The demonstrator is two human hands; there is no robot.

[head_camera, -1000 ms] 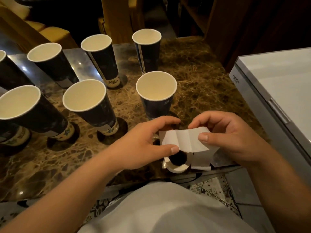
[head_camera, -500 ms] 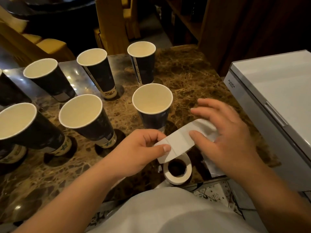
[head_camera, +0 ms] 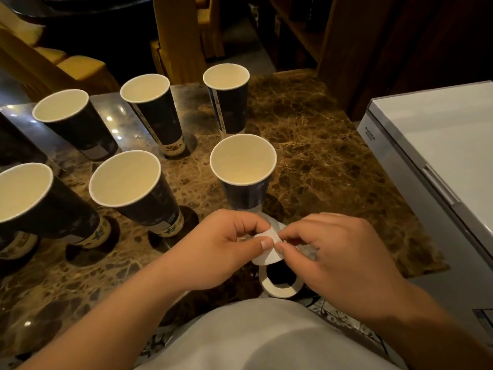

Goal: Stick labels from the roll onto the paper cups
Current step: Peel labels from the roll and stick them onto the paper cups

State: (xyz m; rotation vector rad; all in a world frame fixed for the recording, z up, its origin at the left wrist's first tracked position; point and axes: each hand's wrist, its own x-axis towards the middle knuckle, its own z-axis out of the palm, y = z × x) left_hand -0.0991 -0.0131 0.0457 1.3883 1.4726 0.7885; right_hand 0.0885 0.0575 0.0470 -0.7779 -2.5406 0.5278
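White paper label strip sits pinched between thumb and forefinger of both the left hand and right hand, fingertips nearly meeting, just above the white label roll on the brown marble table, near the closest dark paper cup.

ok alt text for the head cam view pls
Two bare hands, left hand and right hand, pinch a white label strip above the label roll at the near edge of a marble table. Dark paper cups stand upright behind, the nearest cup just beyond the hands.
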